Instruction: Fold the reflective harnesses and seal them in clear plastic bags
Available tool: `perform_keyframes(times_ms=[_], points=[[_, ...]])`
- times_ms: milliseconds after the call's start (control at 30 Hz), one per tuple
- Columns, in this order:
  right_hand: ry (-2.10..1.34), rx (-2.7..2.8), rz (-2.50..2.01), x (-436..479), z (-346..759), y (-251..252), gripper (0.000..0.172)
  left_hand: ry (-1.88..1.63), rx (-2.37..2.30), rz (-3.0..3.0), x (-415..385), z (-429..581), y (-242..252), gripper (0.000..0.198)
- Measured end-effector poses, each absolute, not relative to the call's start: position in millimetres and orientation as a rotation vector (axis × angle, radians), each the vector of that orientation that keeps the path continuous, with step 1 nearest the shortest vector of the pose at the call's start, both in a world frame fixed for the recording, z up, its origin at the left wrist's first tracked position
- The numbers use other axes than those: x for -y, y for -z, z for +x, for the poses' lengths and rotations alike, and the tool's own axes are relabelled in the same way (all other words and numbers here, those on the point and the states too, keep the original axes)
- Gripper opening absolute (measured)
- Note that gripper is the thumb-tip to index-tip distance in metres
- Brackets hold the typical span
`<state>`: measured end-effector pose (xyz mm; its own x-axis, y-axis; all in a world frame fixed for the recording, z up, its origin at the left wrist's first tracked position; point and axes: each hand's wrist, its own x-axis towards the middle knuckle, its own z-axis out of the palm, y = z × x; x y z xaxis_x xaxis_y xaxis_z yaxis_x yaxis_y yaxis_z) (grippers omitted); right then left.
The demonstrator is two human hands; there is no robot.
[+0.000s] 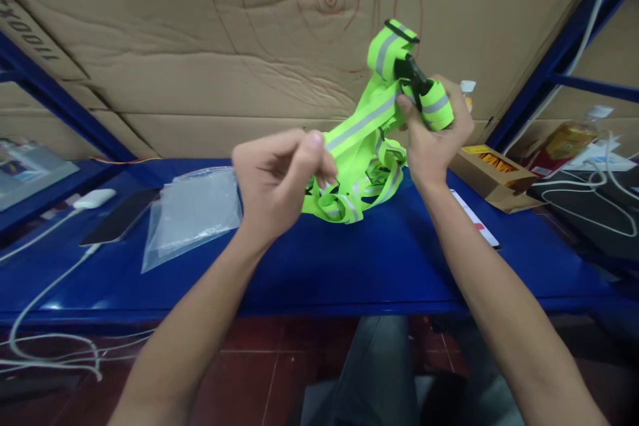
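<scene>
A neon-green reflective strap harness (367,146) with grey stripes hangs between my hands above the blue shelf (349,266). My right hand (432,136) is closed around its upper end, beside a black plastic buckle (412,73). My left hand (279,176) pinches a lower strap between thumb and fingers. The remaining straps lie bunched on the shelf between my two hands.
A clear plastic bag (192,213) lies left of my left hand. A dark phone (120,216), a white charger (94,198) and cables sit at far left. An open cardboard box (492,176) and white cords (594,190) are at right. Cardboard sheets form the back wall.
</scene>
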<state>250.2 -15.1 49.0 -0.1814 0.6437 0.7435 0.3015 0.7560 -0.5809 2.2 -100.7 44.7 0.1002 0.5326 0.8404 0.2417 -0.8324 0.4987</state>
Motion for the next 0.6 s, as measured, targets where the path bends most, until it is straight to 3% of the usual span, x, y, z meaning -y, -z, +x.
perform_keyframes(times_ms=[67, 133, 167, 233, 367, 600], points=[[-0.366, 1.802, -0.731, 19, 242, -51, 0.079, -2.119, -0.909, 2.18, 91, -2, -45, 0.026], [-0.376, 1.834, -0.713, 24, 231, -54, 0.078, -2.19, -1.04, 2.421, 79, -9, -44, 0.047], [-0.383, 1.852, -0.704, 26, 225, -55, 0.077, -2.14, -1.062, 2.546, 75, -13, -44, 0.062], [-0.403, 1.887, -0.685, 31, 217, -59, 0.071, -1.995, -1.041, 2.671, 69, -18, -44, 0.074], [-0.511, 1.948, -0.675, 39, 214, -65, 0.061, -1.667, -0.925, 2.449, 66, -22, -43, 0.063], [-0.623, 1.761, -0.628, 20, 220, -53, 0.064, -1.042, -0.73, 1.834, 57, -26, -36, 0.05]])
